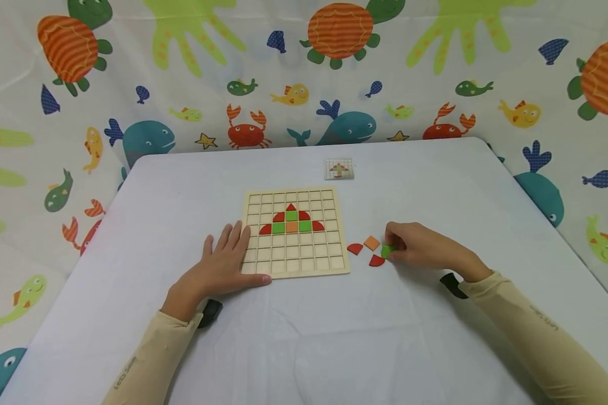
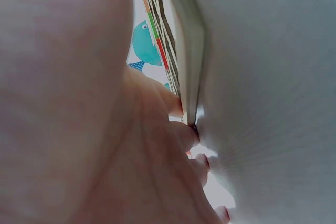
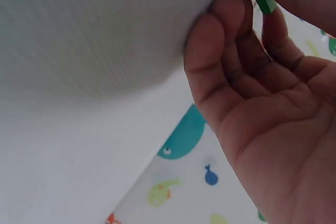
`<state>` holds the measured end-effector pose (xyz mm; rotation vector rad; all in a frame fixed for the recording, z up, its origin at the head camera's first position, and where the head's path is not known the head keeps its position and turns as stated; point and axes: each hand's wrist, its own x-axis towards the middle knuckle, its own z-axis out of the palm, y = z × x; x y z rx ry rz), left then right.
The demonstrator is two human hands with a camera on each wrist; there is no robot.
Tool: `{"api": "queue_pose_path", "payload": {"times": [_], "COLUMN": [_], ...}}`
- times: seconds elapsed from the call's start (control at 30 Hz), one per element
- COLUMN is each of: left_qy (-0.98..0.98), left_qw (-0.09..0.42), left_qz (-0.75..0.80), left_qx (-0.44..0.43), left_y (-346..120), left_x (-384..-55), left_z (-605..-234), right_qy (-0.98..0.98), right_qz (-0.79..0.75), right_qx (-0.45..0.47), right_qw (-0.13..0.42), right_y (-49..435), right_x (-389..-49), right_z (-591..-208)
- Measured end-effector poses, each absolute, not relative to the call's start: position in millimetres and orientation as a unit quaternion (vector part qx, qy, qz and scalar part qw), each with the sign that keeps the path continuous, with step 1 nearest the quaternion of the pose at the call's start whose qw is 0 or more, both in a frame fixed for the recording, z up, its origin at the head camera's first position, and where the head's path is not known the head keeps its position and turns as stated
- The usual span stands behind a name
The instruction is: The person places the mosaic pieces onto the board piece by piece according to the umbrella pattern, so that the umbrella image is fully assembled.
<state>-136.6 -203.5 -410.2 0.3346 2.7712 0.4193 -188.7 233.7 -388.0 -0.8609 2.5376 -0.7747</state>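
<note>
My right hand (image 1: 416, 246) pinches a green square tile (image 1: 387, 251) just off the board's right side; the tile's edge also shows in the right wrist view, between thumb and fingers. Fingers spread, my left hand (image 1: 222, 263) rests at the lower left corner of the wooden grid board (image 1: 304, 261), touching its edge. On the board lies a pattern: a red triangle (image 1: 291, 207) on top, red quarter-round tiles (image 1: 266, 229) at the sides, green squares (image 1: 278, 227) and an orange square (image 1: 291, 226). Beside the right hand lie an orange square (image 1: 371, 243) and two red quarter-round tiles (image 1: 355, 248).
A small pattern card (image 1: 339, 169) lies behind the board and shows a similar coloured figure. The white-covered table (image 1: 304, 349) meets a cloth (image 1: 192, 95) printed with sea animals at the back and sides. Dark wrist devices (image 1: 210, 313) sit under both wrists.
</note>
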Motion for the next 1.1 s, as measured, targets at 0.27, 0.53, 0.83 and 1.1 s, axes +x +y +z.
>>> {"api": "queue_pose_path", "payload": {"times": [0.27,0.53,0.83,1.1], "left_qy": [0.969,0.97,0.97,0.97], "left_qw": [0.159,0.154,0.154,0.154], "left_qz": [0.149,0.14,0.14,0.143], "left_qx": [0.119,0.124,0.124,0.123], "left_y": [-204.4,-204.4,-206.7,-206.9], "left_x": [-135.5,-136.0,-136.8,-136.3], "left_z": [-411.5,-411.2,-410.6,-411.2], "right_qy": [0.892,0.864,0.835,0.812], "right_qz": [-0.317,-0.398,-0.468,-0.515], "right_qx": [-0.27,-0.257,-0.236,-0.223], "right_qw": [0.175,0.17,0.167,0.161], "right_y": [229.0,213.6,174.6,138.9], "right_x": [-198.4,-204.7,-210.9,-210.7], "right_z": [-374.2,-368.7,-378.0,-385.0]}}
